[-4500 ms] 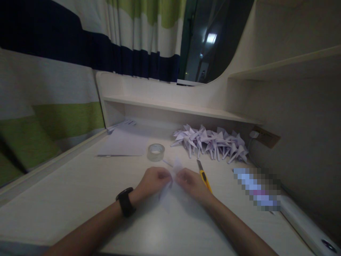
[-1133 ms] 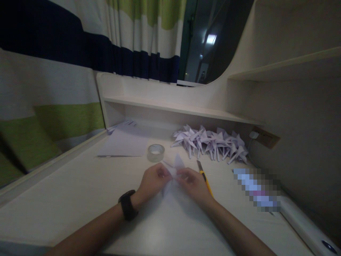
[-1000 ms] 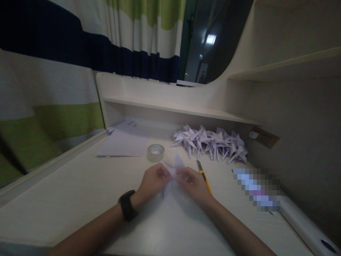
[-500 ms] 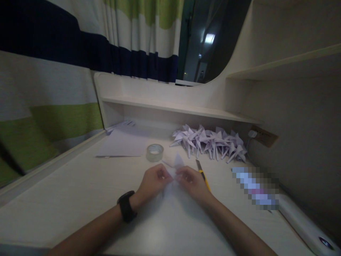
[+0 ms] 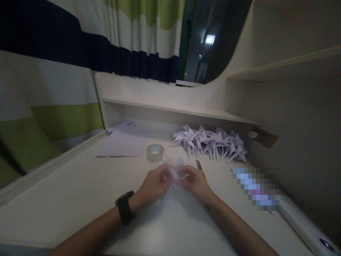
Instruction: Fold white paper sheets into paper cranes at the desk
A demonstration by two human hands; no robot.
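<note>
In the head view: could tear the thin white folded paper (image 5: 179,163) by tugging too hard both ways, or get a cut from the yellow-handled metal cutter (image 5: 200,167) by slipping far and right. Pinching the paper over the middle of the pale wooden desk (image 5: 93,192) with bare left hand (image 5: 156,180) and bare right hand (image 5: 194,182), curled inward and close together.

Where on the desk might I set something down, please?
A wide stretch of bare desk lies left of the left hand, nearer than the white sheets. A smaller patch sits between the right hand and the pixelated item. Beyond the paper both hands hold, tape roll, cutter and folded-paper pile crowd it.
</note>
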